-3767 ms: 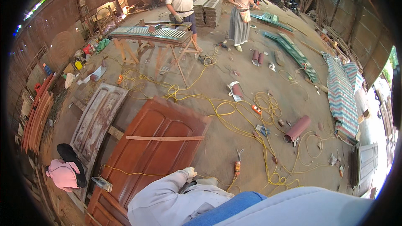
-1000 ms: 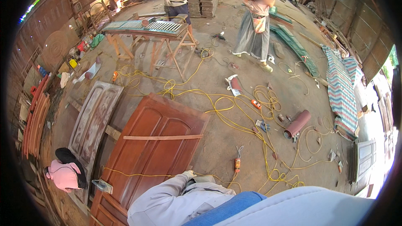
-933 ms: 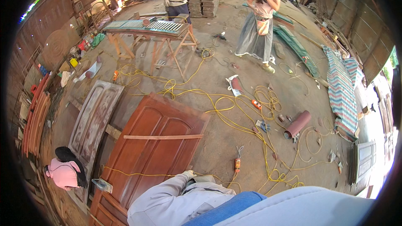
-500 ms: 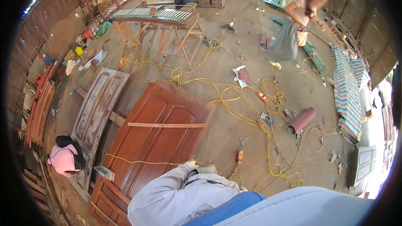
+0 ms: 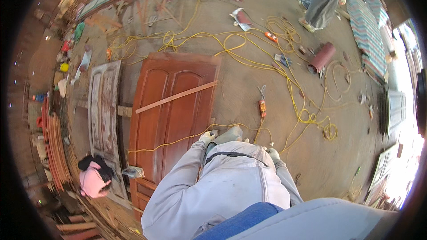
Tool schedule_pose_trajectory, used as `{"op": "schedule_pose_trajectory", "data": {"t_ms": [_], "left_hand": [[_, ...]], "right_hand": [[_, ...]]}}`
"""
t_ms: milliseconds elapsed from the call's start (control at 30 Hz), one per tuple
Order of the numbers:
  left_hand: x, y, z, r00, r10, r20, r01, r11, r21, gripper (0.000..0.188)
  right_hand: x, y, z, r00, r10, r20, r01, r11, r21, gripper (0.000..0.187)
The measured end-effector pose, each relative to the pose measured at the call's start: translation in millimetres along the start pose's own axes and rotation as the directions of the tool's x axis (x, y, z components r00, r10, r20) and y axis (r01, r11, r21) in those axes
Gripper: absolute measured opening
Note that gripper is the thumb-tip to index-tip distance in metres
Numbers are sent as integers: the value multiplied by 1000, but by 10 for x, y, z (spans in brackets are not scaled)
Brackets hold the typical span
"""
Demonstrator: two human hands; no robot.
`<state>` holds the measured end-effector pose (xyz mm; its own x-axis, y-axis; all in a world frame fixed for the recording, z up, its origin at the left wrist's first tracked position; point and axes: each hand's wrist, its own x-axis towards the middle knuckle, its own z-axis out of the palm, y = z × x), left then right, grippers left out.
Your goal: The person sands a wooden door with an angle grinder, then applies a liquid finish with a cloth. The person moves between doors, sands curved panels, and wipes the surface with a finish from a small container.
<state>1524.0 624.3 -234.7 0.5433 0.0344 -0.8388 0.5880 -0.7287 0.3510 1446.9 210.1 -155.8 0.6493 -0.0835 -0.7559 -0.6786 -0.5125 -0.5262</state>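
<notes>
Your gloved left hand is near the right edge of the red-brown door panel, close to the yellow cord. Your gloved right hand is beside your right hip. Finger closure of either hand cannot be determined. The panel is located ahead-left of you; its long axis runs away from you, arched mouldings at the far end. A wooden strip crosses it obliquely, right end farther.

I'm in a woodworking workshop: a reddish-brown panelled door lies left of centre, timber strips are stacked far left, yellow cables cross the dusty floor.
</notes>
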Motion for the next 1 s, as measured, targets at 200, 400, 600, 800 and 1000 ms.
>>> {"op": "schedule_pose_trajectory", "data": {"t_ms": [200,400,600,800,1000], "left_hand": [[44,109,-281,996,92,-15,-92,995,38,40],[358,309,-579,983,179,45,-185,963,194,36],[906,303,-958,952,279,126,-304,912,276,31],[773,1300,-841,891,339,300,-452,714,535,27],[782,1979,-433,745,522,416,-659,473,586,27]], "right_hand": [[121,134,169,983,94,-156,-115,985,-132,39],[-14,288,444,912,144,-385,-98,986,138,35],[-461,87,623,714,405,-571,-55,846,530,24],[-733,1077,1652,451,690,-566,55,612,789,30],[-1210,1228,3126,549,779,-304,-169,460,872,44]]}}
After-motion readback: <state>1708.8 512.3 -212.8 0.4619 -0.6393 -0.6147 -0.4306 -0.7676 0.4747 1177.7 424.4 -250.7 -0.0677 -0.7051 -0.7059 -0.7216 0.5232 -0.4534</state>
